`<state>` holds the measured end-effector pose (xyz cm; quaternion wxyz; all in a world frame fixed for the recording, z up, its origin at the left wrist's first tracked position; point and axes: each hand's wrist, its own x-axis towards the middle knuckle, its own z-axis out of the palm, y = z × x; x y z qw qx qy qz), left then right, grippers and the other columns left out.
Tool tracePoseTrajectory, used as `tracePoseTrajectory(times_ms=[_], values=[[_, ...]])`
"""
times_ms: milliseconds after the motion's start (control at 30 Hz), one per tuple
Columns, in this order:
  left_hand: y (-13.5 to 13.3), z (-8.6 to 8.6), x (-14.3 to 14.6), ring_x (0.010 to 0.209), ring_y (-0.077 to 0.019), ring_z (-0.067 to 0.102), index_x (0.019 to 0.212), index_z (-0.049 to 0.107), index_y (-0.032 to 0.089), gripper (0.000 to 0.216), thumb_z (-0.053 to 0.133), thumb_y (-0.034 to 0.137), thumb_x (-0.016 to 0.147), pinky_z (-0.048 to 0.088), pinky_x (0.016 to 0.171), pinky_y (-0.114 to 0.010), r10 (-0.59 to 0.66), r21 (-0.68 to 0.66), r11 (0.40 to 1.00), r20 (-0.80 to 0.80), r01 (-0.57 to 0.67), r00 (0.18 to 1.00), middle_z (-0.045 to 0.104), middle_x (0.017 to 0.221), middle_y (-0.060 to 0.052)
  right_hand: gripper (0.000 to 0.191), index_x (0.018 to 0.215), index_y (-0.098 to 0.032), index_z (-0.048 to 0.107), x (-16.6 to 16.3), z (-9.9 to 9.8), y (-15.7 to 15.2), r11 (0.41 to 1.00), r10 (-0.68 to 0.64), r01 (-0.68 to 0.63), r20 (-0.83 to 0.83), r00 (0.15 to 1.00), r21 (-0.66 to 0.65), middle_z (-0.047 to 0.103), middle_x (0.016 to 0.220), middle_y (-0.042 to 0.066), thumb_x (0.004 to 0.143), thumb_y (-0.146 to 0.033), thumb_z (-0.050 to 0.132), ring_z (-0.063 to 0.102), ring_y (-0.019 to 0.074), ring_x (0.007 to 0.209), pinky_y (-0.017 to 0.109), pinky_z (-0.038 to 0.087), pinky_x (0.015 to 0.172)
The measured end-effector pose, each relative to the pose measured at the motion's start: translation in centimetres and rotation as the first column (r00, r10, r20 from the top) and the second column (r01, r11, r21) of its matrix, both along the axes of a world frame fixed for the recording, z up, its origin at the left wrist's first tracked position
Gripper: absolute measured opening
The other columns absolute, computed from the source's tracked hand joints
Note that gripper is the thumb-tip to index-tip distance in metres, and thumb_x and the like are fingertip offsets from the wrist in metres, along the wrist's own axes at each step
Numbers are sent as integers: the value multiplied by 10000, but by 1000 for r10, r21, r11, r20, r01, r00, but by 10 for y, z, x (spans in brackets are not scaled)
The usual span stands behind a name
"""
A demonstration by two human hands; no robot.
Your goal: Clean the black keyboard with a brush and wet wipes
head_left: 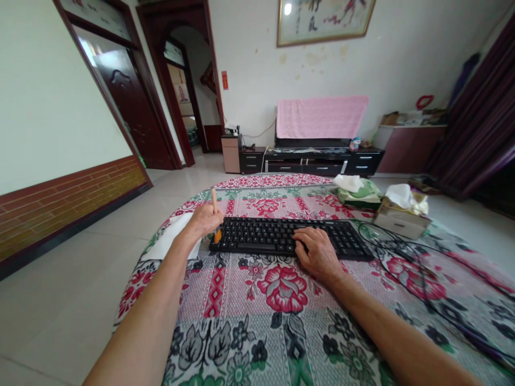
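Observation:
A black keyboard [257,236] lies flat on the flowered tablecloth in front of me. My left hand [206,219] is closed around a small brush with a light wooden handle; its orange bristles [218,236] touch the keys at the keyboard's left end. On the right part of the keyboard rests my right hand [317,251], its fingers loosely stretched over the keys and holding nothing. A white sheet of paper [171,238] lies beside the keyboard, partly hidden under my left forearm.
Black cables [422,279] loop over the table right of the keyboard. Behind them stand a green tissue pack [359,194] and a tissue box [400,217]. Beyond the table's far edge is a low black cabinet [308,163] with a pink cloth [322,117] draped above it.

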<state>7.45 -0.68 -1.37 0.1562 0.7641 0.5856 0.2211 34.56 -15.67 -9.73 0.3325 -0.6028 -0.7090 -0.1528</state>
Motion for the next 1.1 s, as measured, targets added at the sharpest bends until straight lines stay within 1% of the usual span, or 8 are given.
tracePoseTrajectory(times_ms=[167,333,433,500,600,767,967,1100], values=[[0,-2,3,775,-214,650,725,675,173,167,511,201,715,498,730,-316,15,68,998,14,-16,1000,698,800,-72,190,915,-186,664,3,-3,3,1000,9,-9,-4,1000,-7,689,1032,76,834,-178,493,594,215,980,383,387,908],[3,-4,-7,568,-174,615,633,661,180,172,507,208,704,494,549,-279,-46,-46,998,23,47,999,664,622,-55,196,915,-194,670,5,-5,5,1000,10,-10,-12,1000,-6,693,1035,79,842,-200,488,607,217,967,387,398,897],[4,0,-13,531,-157,603,637,666,176,177,509,216,707,488,505,-267,-52,-132,989,97,64,994,675,642,-56,193,912,-194,672,6,-6,6,1000,10,-10,-10,1000,-4,695,1031,79,840,-204,493,610,220,965,388,403,895],[5,2,-14,582,-165,621,673,678,172,167,516,204,702,508,555,-282,-13,-90,996,118,23,993,685,689,-62,190,909,-193,671,7,-7,6,1000,9,-9,-5,1000,-2,695,1032,78,839,-202,495,611,219,965,386,407,893],[4,2,-13,663,-185,639,705,689,165,169,524,203,709,518,638,-297,49,24,998,56,-51,997,682,698,-69,191,910,-188,670,7,-7,7,1000,12,-12,0,1000,6,693,1035,81,840,-199,492,612,219,969,384,410,897],[6,0,-19,581,-171,627,661,685,175,174,523,214,715,499,557,-276,-26,-162,986,93,41,995,689,670,-51,193,910,-189,670,7,-6,6,1000,19,-19,-9,1000,8,693,1030,84,839,-204,491,617,222,963,389,414,896],[13,-7,-16,726,-190,666,819,708,180,193,543,191,718,513,692,-277,120,107,984,187,-142,975,720,771,-38,197,912,-179,670,7,-7,7,1000,15,-15,-1,1000,3,694,1030,85,839,-198,488,619,224,959,390,417,890],[11,-16,-8,845,-193,670,885,709,175,242,513,154,745,499,804,-281,116,170,974,181,-147,977,731,909,-43,187,911,-187,667,8,-8,7,1000,13,-13,-5,1000,5,695,1031,79,837,-198,496,619,219,964,386,416,897]])
